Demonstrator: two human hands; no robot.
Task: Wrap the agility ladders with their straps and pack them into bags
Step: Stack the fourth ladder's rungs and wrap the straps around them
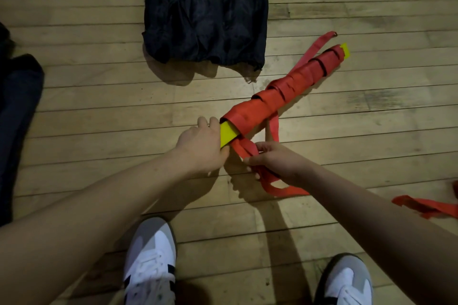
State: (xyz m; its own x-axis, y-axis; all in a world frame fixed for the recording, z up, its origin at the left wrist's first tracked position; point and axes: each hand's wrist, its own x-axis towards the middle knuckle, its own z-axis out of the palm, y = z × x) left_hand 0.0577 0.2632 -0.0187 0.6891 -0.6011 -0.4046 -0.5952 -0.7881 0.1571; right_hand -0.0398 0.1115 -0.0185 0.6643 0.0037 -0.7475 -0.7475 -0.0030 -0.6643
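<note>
A bundled agility ladder [280, 91] lies slanted on the wooden floor, its yellow rungs wound round with red strap. Yellow rung ends show at the near end [228, 135] and the far end [345, 53]. My left hand [202, 143] grips the near end of the bundle by the yellow rungs. My right hand [272, 160] pinches the loose red strap [247, 152] just beside that end, and the strap loops down under the hand onto the floor. Two dark bags [205, 10] lie flat side by side beyond the bundle.
More red strap [426, 205] lies on the floor at the right edge. Dark fabric [17, 116] lies along the left edge. My two white and grey shoes [150, 265] stand at the bottom of the view.
</note>
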